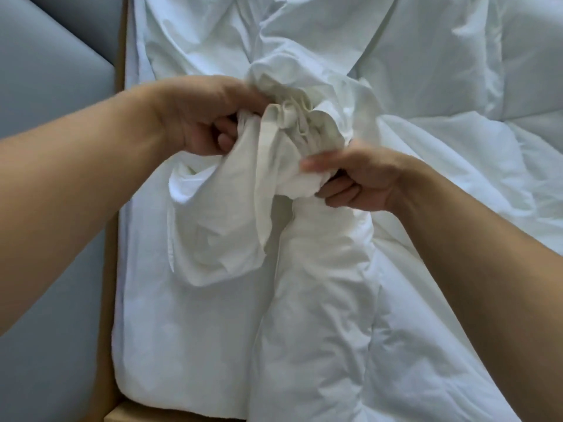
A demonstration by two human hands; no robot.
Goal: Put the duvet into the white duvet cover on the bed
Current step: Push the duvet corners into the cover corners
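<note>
A bunched white duvet cover (231,214) hangs in folds between both hands above the bed. My left hand (201,117) is closed on its gathered upper edge. My right hand (359,181) grips the gathered fabric from the right, its thumb blurred. Below the hands a thick white roll of duvet (320,284) runs toward the near edge, and the quilted duvet (457,132) spreads across the right of the bed. Where cover ends and duvet begins under the right hand is hard to tell.
The white-sheeted mattress (158,345) sits in a light wooden bed frame (108,269). A grey-blue padded headboard or wall panel (45,71) fills the left side.
</note>
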